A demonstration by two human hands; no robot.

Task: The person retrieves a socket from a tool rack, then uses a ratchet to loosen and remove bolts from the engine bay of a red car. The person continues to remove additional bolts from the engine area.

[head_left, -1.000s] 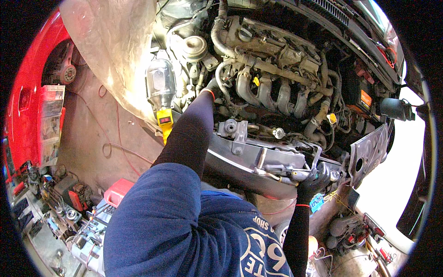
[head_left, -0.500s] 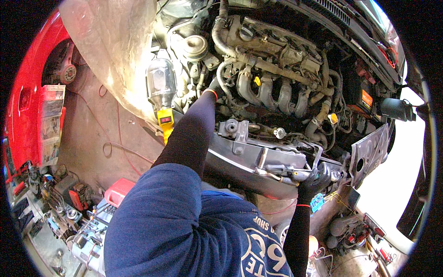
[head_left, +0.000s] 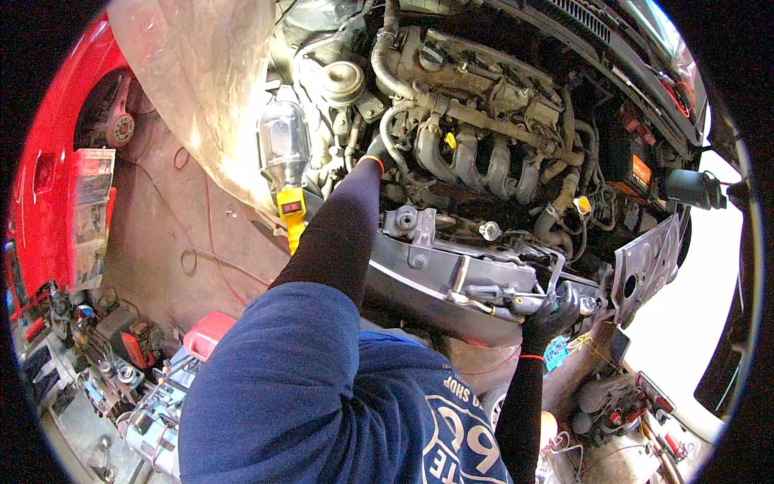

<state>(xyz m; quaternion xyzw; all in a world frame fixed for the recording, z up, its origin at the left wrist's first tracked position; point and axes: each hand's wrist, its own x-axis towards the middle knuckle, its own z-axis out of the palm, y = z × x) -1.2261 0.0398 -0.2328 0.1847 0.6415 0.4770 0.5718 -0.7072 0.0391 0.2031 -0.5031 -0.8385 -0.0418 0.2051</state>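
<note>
My left hand (head_left: 376,151), in a dark glove, reaches down into the engine bay beside a curved hose (head_left: 390,133). Its fingers are hidden behind the hose and the parts around it. To its right is the engine (head_left: 476,97) with its curved intake pipes (head_left: 468,165). My right hand (head_left: 548,321), also in a dark glove, rests at the car's front crossmember (head_left: 419,278); its fingers blend into the dark parts there. Metal hand tools (head_left: 476,305) lie on the crossmember just left of it.
A work lamp with a yellow handle (head_left: 290,211) lights the bay from the left. A translucent sheet (head_left: 193,73) covers the fender. A red car (head_left: 48,161) stands at the left, above a cluttered tool cart (head_left: 157,436). A thin hose (head_left: 211,254) lies on the floor.
</note>
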